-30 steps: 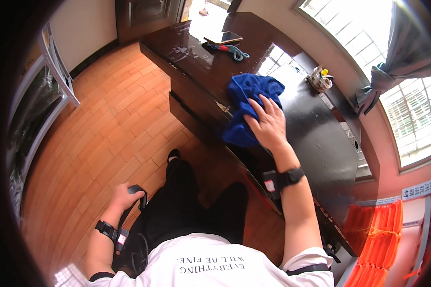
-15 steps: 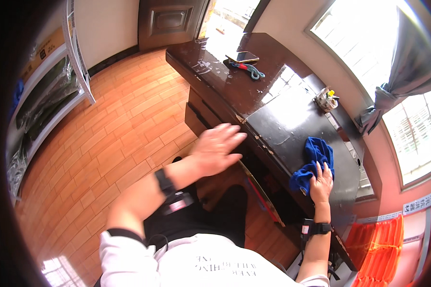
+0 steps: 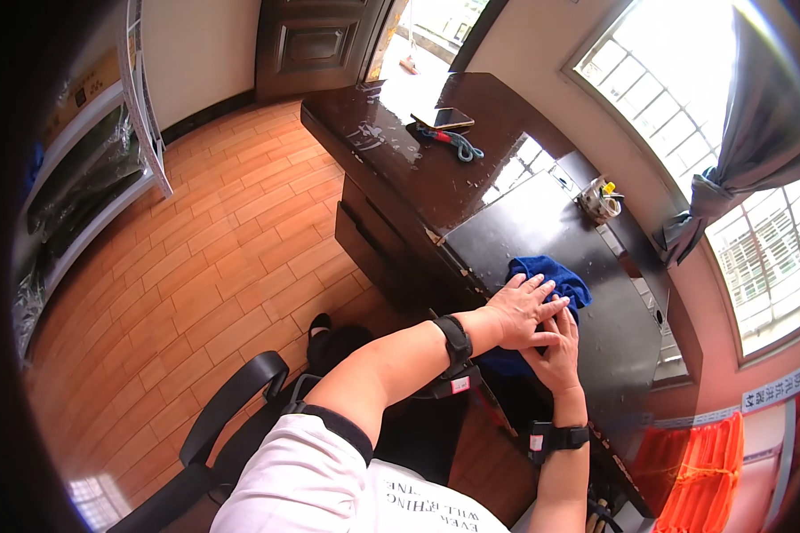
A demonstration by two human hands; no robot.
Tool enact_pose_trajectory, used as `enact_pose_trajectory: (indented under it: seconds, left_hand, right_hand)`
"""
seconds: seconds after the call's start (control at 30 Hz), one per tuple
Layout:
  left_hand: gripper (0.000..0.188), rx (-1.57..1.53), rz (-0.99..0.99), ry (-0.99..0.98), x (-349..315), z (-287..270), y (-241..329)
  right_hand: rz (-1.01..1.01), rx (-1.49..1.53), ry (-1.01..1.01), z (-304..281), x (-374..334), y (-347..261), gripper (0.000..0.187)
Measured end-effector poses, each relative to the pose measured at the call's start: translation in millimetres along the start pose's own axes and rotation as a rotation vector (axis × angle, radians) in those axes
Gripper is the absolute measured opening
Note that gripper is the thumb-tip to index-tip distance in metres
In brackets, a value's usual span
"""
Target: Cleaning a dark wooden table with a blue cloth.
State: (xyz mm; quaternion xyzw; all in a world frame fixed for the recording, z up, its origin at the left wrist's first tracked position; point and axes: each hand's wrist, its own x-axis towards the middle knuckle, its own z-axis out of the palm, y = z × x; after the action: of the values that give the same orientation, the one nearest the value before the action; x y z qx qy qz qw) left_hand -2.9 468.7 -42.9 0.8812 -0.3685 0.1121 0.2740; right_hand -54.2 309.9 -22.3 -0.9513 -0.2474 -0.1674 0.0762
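Observation:
A crumpled blue cloth (image 3: pixel 551 269) lies on the dark, glossy desk top (image 3: pixel 480 200), near its front edge. My left hand (image 3: pixel 520 311) rests flat on the cloth with its fingers stretched out, partly over the fingers of my right hand. My right hand (image 3: pixel 557 357) has its fingers against the cloth, holding it to the desk. Part of the blue cloth is hidden beneath both hands. Each wrist wears a black strap with a small device.
Farther along the desk lie a phone (image 3: pixel 443 117) and a looped cord (image 3: pixel 460 145). A small round container (image 3: pixel 600 201) stands near the window side. A black chair (image 3: pixel 240 404) is at my left; orange folded material (image 3: pixel 707 471) is at the right.
My left hand has moved right, from beside the desk onto the cloth and my right hand. The right hand and cloth have shifted left, toward the front edge.

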Motion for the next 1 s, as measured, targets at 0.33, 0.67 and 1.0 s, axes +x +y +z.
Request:
enact_pose_trajectory:
  seconds: [0.33, 0.67, 1.0]
  left_hand:
    - [0.080, 0.002, 0.010, -0.087, 6.2, -7.5, -5.1]
    - [0.071, 0.126, -0.004, 0.163, -28.5, -41.1, -75.2]
    - [0.069, 0.335, -0.293, 0.178, -63.3, -99.1, -160.3]
  right_hand:
    - [0.225, -0.093, -0.014, 0.7, -12.4, -9.2, 0.089]
    - [0.010, -0.181, -0.072, 28.0, 62.9, -48.2, 0.088]
    - [-0.101, -0.070, -0.146, 79.1, 175.1, -93.6, 0.088]
